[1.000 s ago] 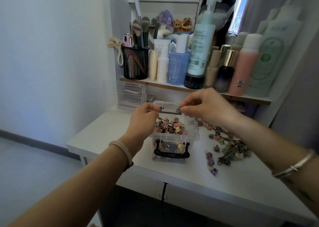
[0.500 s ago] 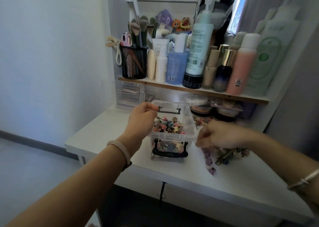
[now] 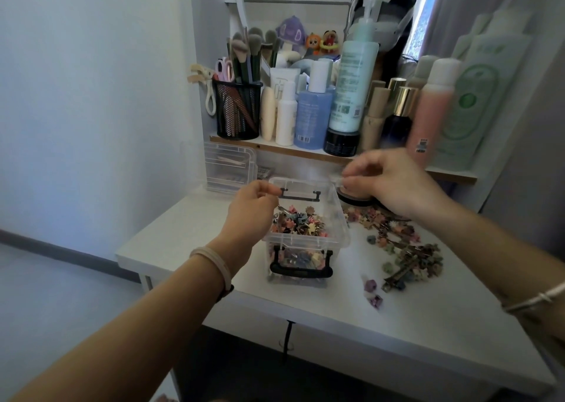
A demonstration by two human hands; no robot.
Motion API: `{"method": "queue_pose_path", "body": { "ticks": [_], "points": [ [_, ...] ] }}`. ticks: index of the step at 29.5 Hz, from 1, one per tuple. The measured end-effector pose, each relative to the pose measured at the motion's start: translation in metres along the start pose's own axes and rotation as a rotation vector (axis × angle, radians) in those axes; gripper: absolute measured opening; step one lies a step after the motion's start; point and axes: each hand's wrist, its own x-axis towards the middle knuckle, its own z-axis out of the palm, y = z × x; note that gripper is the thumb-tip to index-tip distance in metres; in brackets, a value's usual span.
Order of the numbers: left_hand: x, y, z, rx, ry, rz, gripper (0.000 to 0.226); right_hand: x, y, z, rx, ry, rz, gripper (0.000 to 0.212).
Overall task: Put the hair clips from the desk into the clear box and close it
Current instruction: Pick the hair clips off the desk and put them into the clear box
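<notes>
Clear box (image 3: 308, 242) steadied by pinching left hand (image 3: 249, 209); right hand (image 3: 394, 184) pinched, contents blurred, above hair clips (image 3: 406, 248).

Both forearms are bare, with no sleeves showing. The left wrist wears a pale bangle (image 3: 214, 264) beside a dark band (image 3: 227, 291). The right wrist wears a thin silver bracelet (image 3: 538, 300).

Pale wall (image 3: 91, 96) at left, dark baseboard (image 3: 61, 248) below. White counter (image 3: 397, 334). Wooden shelf (image 3: 275, 149) above back edge. Mirror (image 3: 305, 13) behind. Daylight upper right.
</notes>
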Motion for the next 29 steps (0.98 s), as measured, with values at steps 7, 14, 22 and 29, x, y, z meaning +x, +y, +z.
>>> {"method": "queue_pose_path", "body": {
  "ticks": [7,14,22,29],
  "points": [
    [-0.001,0.001,0.0,0.004,-0.007,0.004,0.027,-0.019,-0.003,-0.011,-0.204,-0.389,0.08,0.01],
    [-0.003,0.002,0.001,-0.012,0.0,-0.007,0.028,-0.053,0.015,0.009,-0.592,-0.799,0.131,0.037],
    [-0.004,0.0,0.001,-0.008,0.003,-0.003,0.016,-0.05,0.015,0.019,-0.621,-0.467,-0.052,0.019],
    [-0.004,0.0,0.001,-0.021,0.003,-0.016,0.019,-0.014,-0.004,0.001,0.115,-0.188,0.048,0.01]
  ]
}}
